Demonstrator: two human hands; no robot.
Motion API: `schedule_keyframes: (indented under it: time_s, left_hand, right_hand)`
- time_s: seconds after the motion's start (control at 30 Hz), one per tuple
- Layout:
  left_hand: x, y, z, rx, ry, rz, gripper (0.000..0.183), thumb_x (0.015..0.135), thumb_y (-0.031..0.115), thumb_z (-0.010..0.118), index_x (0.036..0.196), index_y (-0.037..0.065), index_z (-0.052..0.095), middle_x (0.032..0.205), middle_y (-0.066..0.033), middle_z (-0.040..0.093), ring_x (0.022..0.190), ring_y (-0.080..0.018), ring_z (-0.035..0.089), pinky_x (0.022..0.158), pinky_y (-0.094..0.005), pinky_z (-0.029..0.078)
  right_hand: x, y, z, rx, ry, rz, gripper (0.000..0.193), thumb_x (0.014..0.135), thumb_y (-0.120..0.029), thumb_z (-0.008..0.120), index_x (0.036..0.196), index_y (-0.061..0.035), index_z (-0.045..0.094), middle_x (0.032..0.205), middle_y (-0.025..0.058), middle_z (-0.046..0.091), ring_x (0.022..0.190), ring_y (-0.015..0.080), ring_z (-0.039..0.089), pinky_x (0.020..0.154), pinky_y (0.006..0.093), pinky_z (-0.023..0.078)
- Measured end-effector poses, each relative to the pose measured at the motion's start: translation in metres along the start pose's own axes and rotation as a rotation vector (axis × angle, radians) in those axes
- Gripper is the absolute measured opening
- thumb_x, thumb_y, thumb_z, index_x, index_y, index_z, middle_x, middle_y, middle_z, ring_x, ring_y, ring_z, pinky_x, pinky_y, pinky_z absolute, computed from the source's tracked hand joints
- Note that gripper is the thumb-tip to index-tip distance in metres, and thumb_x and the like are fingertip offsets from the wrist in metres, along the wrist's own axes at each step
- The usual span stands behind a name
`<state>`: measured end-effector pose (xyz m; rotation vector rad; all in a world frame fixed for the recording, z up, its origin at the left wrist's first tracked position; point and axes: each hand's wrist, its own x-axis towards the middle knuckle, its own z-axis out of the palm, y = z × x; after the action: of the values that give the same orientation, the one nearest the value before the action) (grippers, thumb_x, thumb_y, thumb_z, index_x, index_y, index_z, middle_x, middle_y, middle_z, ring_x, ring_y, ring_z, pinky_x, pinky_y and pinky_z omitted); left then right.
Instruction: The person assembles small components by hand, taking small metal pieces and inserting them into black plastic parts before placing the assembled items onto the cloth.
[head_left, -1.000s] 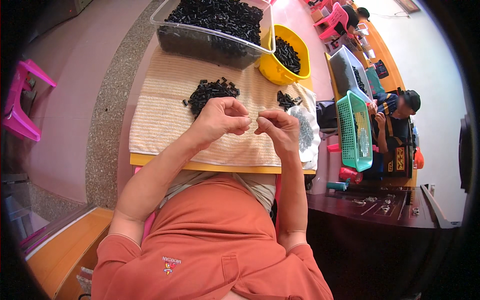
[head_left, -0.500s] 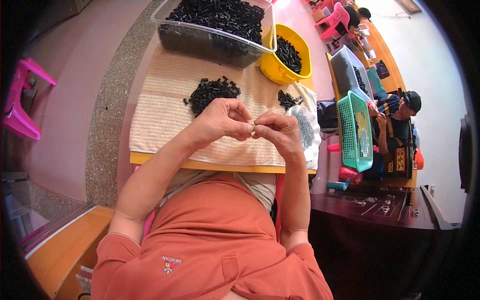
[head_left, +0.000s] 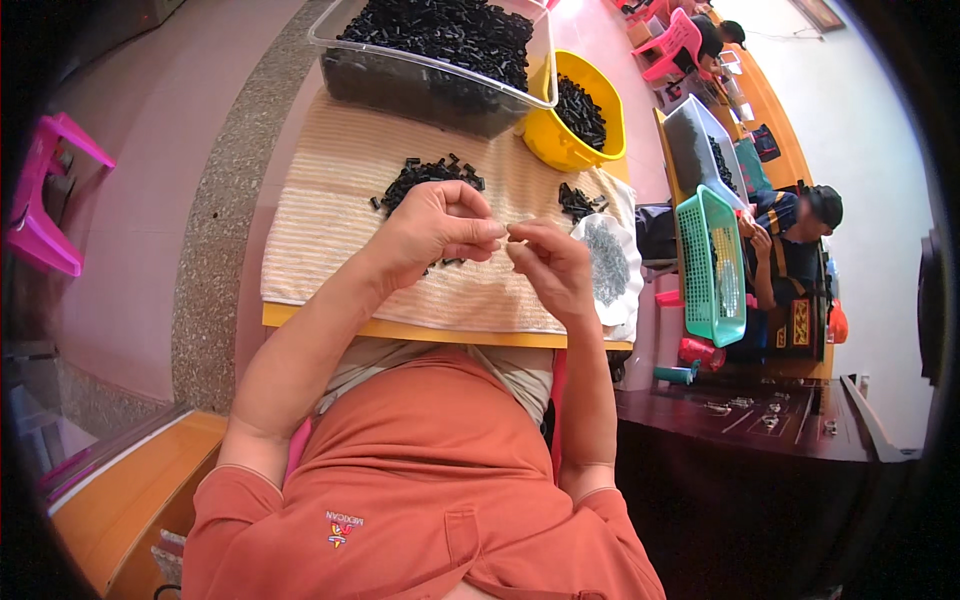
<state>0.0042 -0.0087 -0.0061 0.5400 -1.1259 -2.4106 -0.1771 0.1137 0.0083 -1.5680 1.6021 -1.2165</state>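
Over the striped cloth (head_left: 330, 230), my left hand (head_left: 440, 230) and my right hand (head_left: 553, 265) meet fingertip to fingertip. Thumb and forefinger of my left hand are pinched together; anything between them is too small to name. The fingers of my right hand are also bent into a pinch, and what they hold cannot be made out. Just beyond my left hand lies a pile of small black tubular pieces (head_left: 425, 177), partly hidden by it. Beside my right hand stands a white scalloped dish (head_left: 632, 275) of tiny clear grey pieces (head_left: 605, 262). A smaller heap of black pieces (head_left: 577, 203) lies beyond it.
A clear plastic bin (head_left: 430, 95) full of black pieces stands at the back, with a yellow bucket (head_left: 555, 140) of the same beside it. At right, a person (head_left: 780, 220) sits by a green basket (head_left: 712, 310). A pink stool (head_left: 35, 205) is far left.
My hands have drawn slightly apart at the fingertips and shifted a little away from me. More of the white dish now shows beside my right hand.
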Motion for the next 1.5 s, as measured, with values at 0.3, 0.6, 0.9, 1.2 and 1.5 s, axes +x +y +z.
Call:
schedule_keyframes:
  time_s: [0.3, 0.6, 0.9, 1.2, 1.5]
  left_hand:
    - [0.002, 0.005, -0.006, -0.067, 0.1, 0.087, 0.017, 0.083, 0.005, 0.077, 0.091, 0.003, 0.062, 0.085, -0.0074, 0.068, 0.076, -0.0149, 0.069, 0.069, -0.0273, 0.059]
    - [0.001, 0.009, -0.008, -0.101, 0.166, 0.106, 0.015, 0.084, 0.003, 0.075, 0.089, 0.004, 0.061, 0.086, -0.0076, 0.068, 0.076, -0.0156, 0.069, 0.069, -0.0277, 0.06]
    - [0.003, 0.008, -0.009, -0.087, 0.166, 0.114, 0.015, 0.085, 0.005, 0.074, 0.092, 0.006, 0.061, 0.086, -0.0057, 0.069, 0.076, -0.0142, 0.07, 0.069, -0.0262, 0.06]
    - [0.002, 0.008, -0.009, -0.097, 0.176, 0.116, 0.015, 0.084, 0.004, 0.075, 0.089, 0.003, 0.061, 0.086, -0.0072, 0.067, 0.074, -0.0152, 0.069, 0.067, -0.0264, 0.06]
    - [0.001, 0.009, -0.008, -0.108, 0.185, 0.128, 0.015, 0.084, 0.004, 0.076, 0.089, 0.002, 0.061, 0.084, -0.0074, 0.068, 0.074, -0.0151, 0.069, 0.067, -0.0264, 0.06]
  right_hand:
    - [-0.003, 0.012, 0.01, -0.749, -0.169, 0.025, 0.019, 0.084, -0.013, 0.069, 0.1, -0.0017, 0.07, 0.093, 0.014, 0.067, 0.084, 0.0342, 0.065, 0.075, 0.0413, 0.05]
    - [0.002, 0.012, 0.009, -0.671, -0.133, 0.133, 0.015, 0.081, -0.012, 0.07, 0.091, -0.0003, 0.069, 0.087, 0.0166, 0.069, 0.086, 0.0333, 0.066, 0.076, 0.0393, 0.051]
    - [0.025, 0.025, -0.008, -0.824, -0.14, 0.01, 0.018, 0.08, -0.009, 0.067, 0.096, -0.0011, 0.071, 0.09, 0.0161, 0.07, 0.087, 0.0335, 0.067, 0.078, 0.0408, 0.051]
    - [0.055, 0.019, 0.007, -0.755, -0.144, -0.031, 0.019, 0.086, -0.014, 0.065, 0.101, -0.0061, 0.073, 0.099, 0.0152, 0.066, 0.093, 0.035, 0.065, 0.081, 0.0424, 0.05]
    - [0.055, 0.028, 0.012, -0.663, -0.097, 0.043, 0.018, 0.082, -0.014, 0.067, 0.093, -0.0022, 0.072, 0.088, 0.0176, 0.069, 0.086, 0.0392, 0.065, 0.08, 0.0441, 0.051]
